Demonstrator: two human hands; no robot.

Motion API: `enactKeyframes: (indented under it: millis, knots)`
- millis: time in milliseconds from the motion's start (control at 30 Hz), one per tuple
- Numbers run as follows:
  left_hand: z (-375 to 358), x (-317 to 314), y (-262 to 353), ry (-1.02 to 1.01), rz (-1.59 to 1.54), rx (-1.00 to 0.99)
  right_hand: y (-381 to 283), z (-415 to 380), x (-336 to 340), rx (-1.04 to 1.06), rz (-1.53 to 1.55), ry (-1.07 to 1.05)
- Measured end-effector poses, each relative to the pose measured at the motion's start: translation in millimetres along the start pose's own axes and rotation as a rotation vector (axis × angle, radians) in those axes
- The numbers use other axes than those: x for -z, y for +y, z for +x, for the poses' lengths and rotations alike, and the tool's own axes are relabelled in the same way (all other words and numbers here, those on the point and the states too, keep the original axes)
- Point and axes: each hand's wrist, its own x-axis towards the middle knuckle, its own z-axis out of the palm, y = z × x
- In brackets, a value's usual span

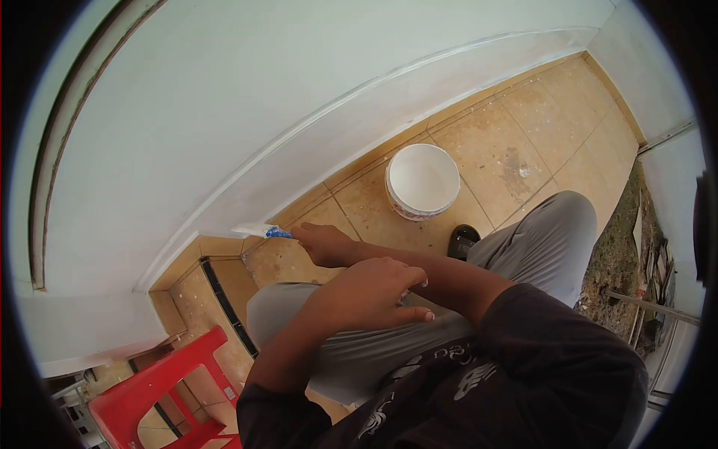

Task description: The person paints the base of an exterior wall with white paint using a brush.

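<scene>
A paintbrush (278, 233) with a blue, paint-smeared handle is gripped in my right hand (326, 244), its white head against or very close to the base of the white wall (247, 112), near the tan skirting corner. My right arm reaches across my body to the left. Closer to me, my left hand (370, 293) is over my lap beside the right forearm, thumb and fingers apart, with nothing visible in it. Beyond the hands a white bucket (423, 178) stands upright on the tiled floor (359, 217); its inside looks white.
A red plastic chair (161, 382) stands at the lower left, below a step with a dark edge strip (224, 303). My sandalled foot (464, 241) is near the bucket. Soil and debris (636, 262) lie beyond the floor's right edge. Paint spots mark the tiles.
</scene>
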Motion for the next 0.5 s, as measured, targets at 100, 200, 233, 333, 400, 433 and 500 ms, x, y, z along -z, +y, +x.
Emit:
enactKeyframes:
  millis: [100,200,233,333,400,433,500]
  knots:
    - [1,1,-2,-0.015,0.006,0.043,18,5,24,-0.041,-0.027,0.202]
    - [-2,6,3,-0.034,0.02,0.095,51,-3,94,-0.071,-0.094,0.32]
    - [-2,7,5,-0.054,0.03,0.107,54,-11,121,-0.102,-0.125,0.336]
    - [-4,4,3,-0.057,0.034,0.087,90,-35,186,-0.161,-0.213,0.482]
    - [-4,2,3,-0.041,0.042,0.065,105,-52,223,-0.24,-0.287,0.648]
    - [-3,2,4,-0.034,0.053,0.059,109,-60,237,-0.334,-0.254,0.748]
    - [-3,2,5,-0.024,0.066,0.043,133,-75,262,-0.368,-0.318,0.936]
